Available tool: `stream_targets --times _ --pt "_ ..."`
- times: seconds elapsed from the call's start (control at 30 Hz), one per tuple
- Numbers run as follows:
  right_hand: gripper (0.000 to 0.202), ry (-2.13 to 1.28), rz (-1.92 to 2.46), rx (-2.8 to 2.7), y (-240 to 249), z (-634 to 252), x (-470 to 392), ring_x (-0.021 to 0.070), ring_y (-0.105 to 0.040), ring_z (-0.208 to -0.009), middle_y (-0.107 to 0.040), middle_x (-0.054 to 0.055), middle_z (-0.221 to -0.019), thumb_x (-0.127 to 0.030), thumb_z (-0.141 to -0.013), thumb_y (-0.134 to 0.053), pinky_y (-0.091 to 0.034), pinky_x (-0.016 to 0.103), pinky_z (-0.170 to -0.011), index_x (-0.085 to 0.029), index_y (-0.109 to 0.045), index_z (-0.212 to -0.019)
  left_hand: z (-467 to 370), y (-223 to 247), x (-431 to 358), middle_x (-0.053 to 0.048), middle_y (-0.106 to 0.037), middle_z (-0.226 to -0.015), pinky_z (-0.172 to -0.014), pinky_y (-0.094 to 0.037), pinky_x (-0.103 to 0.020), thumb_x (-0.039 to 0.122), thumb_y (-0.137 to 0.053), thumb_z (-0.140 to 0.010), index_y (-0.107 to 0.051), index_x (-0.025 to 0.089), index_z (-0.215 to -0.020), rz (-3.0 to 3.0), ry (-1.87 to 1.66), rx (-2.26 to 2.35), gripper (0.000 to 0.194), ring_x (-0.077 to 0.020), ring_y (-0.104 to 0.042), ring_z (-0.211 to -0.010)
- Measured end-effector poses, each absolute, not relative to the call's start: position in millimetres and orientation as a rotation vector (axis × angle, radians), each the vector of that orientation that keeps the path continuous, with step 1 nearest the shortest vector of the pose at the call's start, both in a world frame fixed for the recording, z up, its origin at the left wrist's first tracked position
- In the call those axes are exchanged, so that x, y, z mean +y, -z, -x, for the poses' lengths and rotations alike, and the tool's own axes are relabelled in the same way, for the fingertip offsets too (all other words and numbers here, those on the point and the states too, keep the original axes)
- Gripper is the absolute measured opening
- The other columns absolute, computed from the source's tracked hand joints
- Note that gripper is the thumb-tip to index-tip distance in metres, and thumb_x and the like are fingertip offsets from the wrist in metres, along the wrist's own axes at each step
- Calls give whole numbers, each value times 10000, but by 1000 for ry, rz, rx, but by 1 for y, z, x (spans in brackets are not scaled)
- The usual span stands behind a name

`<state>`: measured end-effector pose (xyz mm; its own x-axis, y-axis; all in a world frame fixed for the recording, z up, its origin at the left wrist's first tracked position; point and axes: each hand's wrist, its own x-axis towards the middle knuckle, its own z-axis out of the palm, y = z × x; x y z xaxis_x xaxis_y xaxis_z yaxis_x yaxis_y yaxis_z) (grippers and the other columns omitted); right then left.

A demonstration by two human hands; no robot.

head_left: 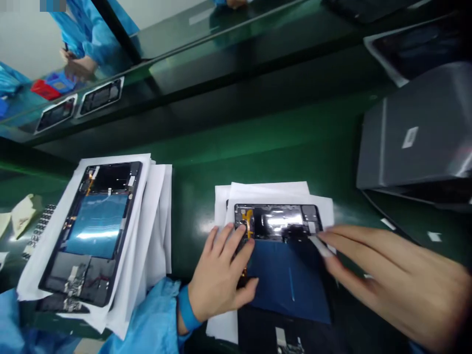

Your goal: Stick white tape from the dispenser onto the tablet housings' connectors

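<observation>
An opened tablet (285, 275) lies in front of me on sheets of white paper (271, 188). Its blue battery and an orange flex cable at the upper left are exposed. My left hand (221, 275) rests on the tablet's left edge with fingers spread over the cable side. At the right edge, my right hand (394, 280) pinches a small whitish strip of tape (320, 245) between thumb and fingers. The strip's inner end meets the tablet near the battery's upper right corner. The lower part of the tablet is dark and partly cut off by the frame.
Another opened tablet (98, 223) lies on a paper stack (158, 221) at left. A grey box (420, 132) stands at right, with small white scraps (434, 237) near it. Beyond the green bench (199, 162), a shelf holds framed panels (101, 97); a person in blue (99, 42) works there.
</observation>
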<state>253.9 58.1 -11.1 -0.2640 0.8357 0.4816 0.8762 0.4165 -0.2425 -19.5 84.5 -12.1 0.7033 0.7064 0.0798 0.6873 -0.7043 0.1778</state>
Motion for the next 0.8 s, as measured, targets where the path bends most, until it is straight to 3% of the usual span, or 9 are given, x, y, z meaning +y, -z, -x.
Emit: stream_targets --times 0.07,0.17,0.43,0.8 --pt "113 150 1339 -2221 10 -221 84 153 -660 -807 -708 39 -988 -216 -886 -608 -501 289 -703 -176 -642 -986 16 11 96 -154 -515 -1401 -1077 -366 -539 539 -512 -898 -552 134 -1296 -2774 -268 1130 568 -353 -418 -1320" --pt "90 221 1319 -2243 14 -190 115 142 -639 -729 -704 45 -952 -164 -870 -601 -478 280 -665 -142 -635 -950 16 16 118 -138 -570 -1347 -1050 -399 -518 557 -492 -921 -578 133 -1268 -2804 -326 1133 554 -330 -474 -1267" --pt "107 155 1378 -2295 28 -176 127 166 -646 -777 -705 34 -904 -157 -833 -666 -459 282 -661 -146 -630 -933 18 31 126 -62 -594 -1335 -1016 -414 -484 396 -481 -942 -608 164 -1244 -2737 -443 1125 402 -293 -491 -1250" --pt "162 122 1353 -2354 29 -178 131 172 -628 -739 -703 43 -877 -154 -804 -712 -445 290 -620 -142 -639 -948 16 32 123 -92 -595 -1334 -1046 -410 -481 350 -510 -925 -633 136 -1210 -2713 -503 1138 377 -297 -512 -1244"
